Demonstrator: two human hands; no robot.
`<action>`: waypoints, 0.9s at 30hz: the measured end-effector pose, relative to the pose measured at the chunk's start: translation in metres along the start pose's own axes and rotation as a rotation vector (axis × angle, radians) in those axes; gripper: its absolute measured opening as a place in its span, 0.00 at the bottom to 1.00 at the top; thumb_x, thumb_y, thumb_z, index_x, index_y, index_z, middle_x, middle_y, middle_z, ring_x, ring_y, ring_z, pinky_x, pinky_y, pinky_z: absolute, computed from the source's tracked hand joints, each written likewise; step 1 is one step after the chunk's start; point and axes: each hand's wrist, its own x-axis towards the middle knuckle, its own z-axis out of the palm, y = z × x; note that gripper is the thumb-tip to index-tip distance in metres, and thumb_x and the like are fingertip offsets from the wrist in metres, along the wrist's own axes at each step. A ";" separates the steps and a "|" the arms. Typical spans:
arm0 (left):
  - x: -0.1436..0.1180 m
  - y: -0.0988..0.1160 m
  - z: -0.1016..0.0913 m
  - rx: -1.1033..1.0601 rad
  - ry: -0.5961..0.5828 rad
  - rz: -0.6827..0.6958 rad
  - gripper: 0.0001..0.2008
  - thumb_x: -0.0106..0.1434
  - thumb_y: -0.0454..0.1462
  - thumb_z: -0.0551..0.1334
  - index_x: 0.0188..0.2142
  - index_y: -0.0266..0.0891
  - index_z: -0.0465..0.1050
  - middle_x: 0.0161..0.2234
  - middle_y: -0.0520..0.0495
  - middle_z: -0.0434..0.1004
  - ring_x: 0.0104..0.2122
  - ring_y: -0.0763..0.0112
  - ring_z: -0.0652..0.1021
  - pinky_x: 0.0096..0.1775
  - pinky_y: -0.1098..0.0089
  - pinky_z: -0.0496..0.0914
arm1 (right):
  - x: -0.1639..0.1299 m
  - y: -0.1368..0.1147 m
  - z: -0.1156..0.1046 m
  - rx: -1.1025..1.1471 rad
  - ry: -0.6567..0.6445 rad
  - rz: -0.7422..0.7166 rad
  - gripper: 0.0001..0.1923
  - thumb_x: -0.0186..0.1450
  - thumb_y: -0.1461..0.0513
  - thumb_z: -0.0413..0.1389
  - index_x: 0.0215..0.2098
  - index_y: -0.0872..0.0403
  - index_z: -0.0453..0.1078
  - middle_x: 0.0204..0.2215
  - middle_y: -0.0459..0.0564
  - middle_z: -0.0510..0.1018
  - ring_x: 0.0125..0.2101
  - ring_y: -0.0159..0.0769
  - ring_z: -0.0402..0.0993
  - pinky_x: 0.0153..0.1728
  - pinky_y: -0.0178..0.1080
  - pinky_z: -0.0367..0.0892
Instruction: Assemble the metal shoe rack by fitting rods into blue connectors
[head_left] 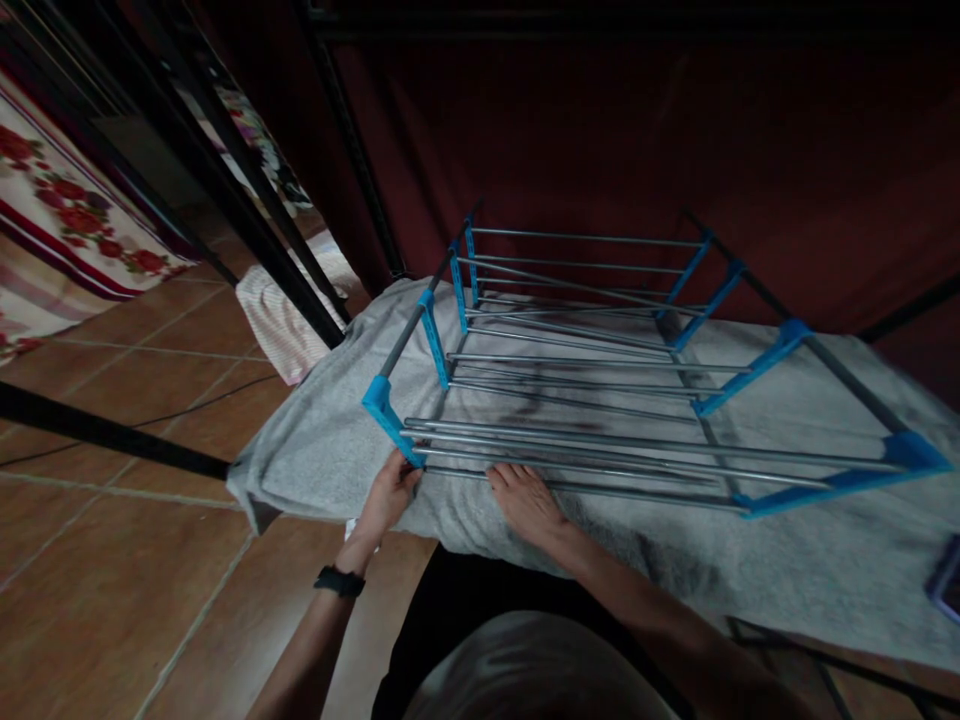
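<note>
A shoe rack (570, 362) made of grey metal tubes and blue plastic side brackets rests on a grey blanket. My left hand (389, 493) is closed at its near left corner, thumb and fingers around the lower end of a blue bracket (394, 425). To the right of it, my right hand (523, 498) lies over the lowest front tube (637, 491), fingers together and curled on it. The fingertips' undersides are hidden. Several tubes cross the frame at uneven angles, and some slant between the two sides.
The grey blanket (315, 440) covers a long surface with black metal posts (247, 180) at its left. Behind stands a dark red panel (600, 140). A striped cloth (285, 325) and a flowered cloth (75, 215) hang at left. A phone-like object (946, 580) lies far right.
</note>
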 end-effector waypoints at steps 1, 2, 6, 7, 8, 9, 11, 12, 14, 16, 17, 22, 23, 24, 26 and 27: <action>0.001 -0.002 0.000 0.010 0.003 0.007 0.20 0.59 0.40 0.61 0.51 0.40 0.71 0.48 0.40 0.79 0.47 0.56 0.80 0.54 0.52 0.73 | 0.002 0.002 0.001 0.003 -0.025 0.027 0.18 0.72 0.70 0.46 0.57 0.54 0.69 0.50 0.55 0.77 0.48 0.43 0.74 0.50 0.45 0.68; 0.003 -0.003 0.000 0.020 0.009 0.013 0.19 0.59 0.39 0.61 0.50 0.40 0.72 0.48 0.40 0.79 0.47 0.56 0.79 0.54 0.52 0.73 | 0.002 0.003 0.002 0.009 -0.049 0.055 0.19 0.71 0.70 0.46 0.57 0.54 0.69 0.50 0.55 0.77 0.48 0.43 0.74 0.50 0.45 0.68; 0.006 -0.007 0.001 0.067 0.035 0.033 0.16 0.59 0.39 0.61 0.46 0.39 0.74 0.48 0.40 0.78 0.49 0.55 0.78 0.54 0.51 0.73 | 0.004 0.007 -0.002 0.052 -0.081 0.097 0.24 0.70 0.72 0.44 0.58 0.53 0.69 0.54 0.55 0.76 0.51 0.44 0.75 0.52 0.45 0.68; 0.006 -0.008 0.002 0.076 0.039 0.039 0.16 0.59 0.40 0.61 0.46 0.39 0.74 0.48 0.39 0.78 0.49 0.55 0.78 0.54 0.51 0.73 | 0.004 0.008 -0.003 0.067 -0.076 0.098 0.24 0.70 0.72 0.43 0.59 0.52 0.69 0.55 0.55 0.76 0.51 0.44 0.75 0.52 0.45 0.68; 0.006 -0.007 0.003 0.086 0.043 0.046 0.16 0.59 0.40 0.61 0.47 0.39 0.74 0.48 0.39 0.77 0.49 0.55 0.78 0.54 0.51 0.73 | 0.004 0.008 -0.004 0.082 -0.073 0.098 0.25 0.70 0.72 0.43 0.59 0.52 0.69 0.56 0.55 0.75 0.51 0.44 0.75 0.53 0.45 0.68; 0.006 -0.006 0.003 0.096 0.044 0.054 0.16 0.59 0.40 0.60 0.47 0.39 0.73 0.48 0.39 0.77 0.49 0.55 0.78 0.54 0.51 0.73 | 0.005 0.009 -0.005 0.094 -0.071 0.101 0.25 0.70 0.72 0.43 0.60 0.51 0.69 0.57 0.55 0.75 0.52 0.44 0.75 0.53 0.44 0.68; 0.006 -0.003 0.003 0.118 0.046 0.065 0.16 0.59 0.39 0.60 0.46 0.39 0.74 0.48 0.40 0.77 0.48 0.55 0.79 0.53 0.52 0.74 | 0.005 0.010 -0.003 0.113 -0.069 0.107 0.25 0.71 0.71 0.42 0.61 0.50 0.69 0.58 0.54 0.75 0.52 0.43 0.76 0.54 0.44 0.68; 0.006 -0.001 0.003 0.131 0.043 0.066 0.14 0.59 0.39 0.60 0.45 0.39 0.74 0.47 0.40 0.78 0.47 0.56 0.79 0.53 0.53 0.74 | 0.005 0.010 -0.002 0.120 -0.068 0.109 0.26 0.71 0.71 0.42 0.61 0.50 0.68 0.58 0.54 0.75 0.53 0.43 0.76 0.54 0.44 0.68; 0.006 0.003 0.002 0.152 0.043 0.060 0.12 0.58 0.39 0.61 0.42 0.40 0.74 0.44 0.42 0.78 0.44 0.57 0.79 0.51 0.55 0.75 | 0.005 0.011 0.001 0.132 -0.066 0.106 0.27 0.71 0.71 0.42 0.63 0.48 0.68 0.59 0.53 0.75 0.55 0.42 0.75 0.56 0.44 0.68; 0.006 0.006 0.001 0.149 0.042 0.051 0.10 0.58 0.39 0.61 0.40 0.40 0.74 0.41 0.43 0.79 0.41 0.59 0.80 0.48 0.57 0.76 | 0.004 0.011 0.004 0.138 -0.064 0.095 0.28 0.71 0.71 0.42 0.64 0.48 0.67 0.61 0.52 0.74 0.57 0.42 0.73 0.58 0.45 0.67; 0.007 0.007 0.000 0.142 0.039 0.048 0.10 0.58 0.39 0.61 0.39 0.40 0.73 0.40 0.44 0.79 0.40 0.59 0.80 0.46 0.58 0.77 | 0.004 0.012 0.005 0.138 -0.064 0.092 0.29 0.70 0.71 0.42 0.65 0.48 0.67 0.62 0.52 0.73 0.58 0.42 0.73 0.59 0.45 0.67; 0.008 0.008 -0.002 0.143 0.023 0.051 0.08 0.57 0.38 0.62 0.37 0.40 0.74 0.39 0.44 0.79 0.40 0.59 0.81 0.46 0.57 0.77 | 0.003 0.016 0.007 0.124 -0.065 0.084 0.32 0.68 0.72 0.42 0.67 0.47 0.64 0.64 0.49 0.71 0.59 0.40 0.71 0.61 0.46 0.66; 0.009 0.007 -0.002 0.146 0.021 0.054 0.09 0.57 0.38 0.62 0.37 0.40 0.74 0.39 0.43 0.80 0.41 0.58 0.81 0.47 0.57 0.77 | 0.003 0.017 0.007 0.123 -0.069 0.075 0.32 0.68 0.72 0.42 0.67 0.47 0.64 0.64 0.49 0.71 0.60 0.40 0.71 0.61 0.45 0.66; 0.009 0.007 -0.002 0.148 0.017 0.058 0.09 0.57 0.38 0.62 0.38 0.40 0.74 0.40 0.43 0.80 0.42 0.58 0.80 0.48 0.56 0.77 | 0.003 0.018 0.007 0.123 -0.076 0.069 0.32 0.68 0.72 0.42 0.68 0.47 0.63 0.64 0.49 0.71 0.60 0.40 0.70 0.61 0.45 0.65; 0.009 0.005 -0.002 0.147 0.012 0.062 0.10 0.57 0.39 0.62 0.39 0.40 0.75 0.41 0.42 0.79 0.43 0.57 0.80 0.48 0.56 0.77 | 0.003 0.019 0.005 0.126 -0.087 0.066 0.32 0.69 0.72 0.42 0.68 0.48 0.63 0.65 0.49 0.70 0.60 0.41 0.70 0.62 0.46 0.65; 0.009 0.004 -0.002 0.147 0.011 0.062 0.10 0.57 0.39 0.62 0.39 0.40 0.74 0.41 0.42 0.79 0.43 0.57 0.80 0.48 0.55 0.76 | 0.003 0.019 0.004 0.130 -0.092 0.067 0.32 0.69 0.72 0.42 0.68 0.49 0.63 0.65 0.50 0.69 0.60 0.41 0.70 0.62 0.45 0.65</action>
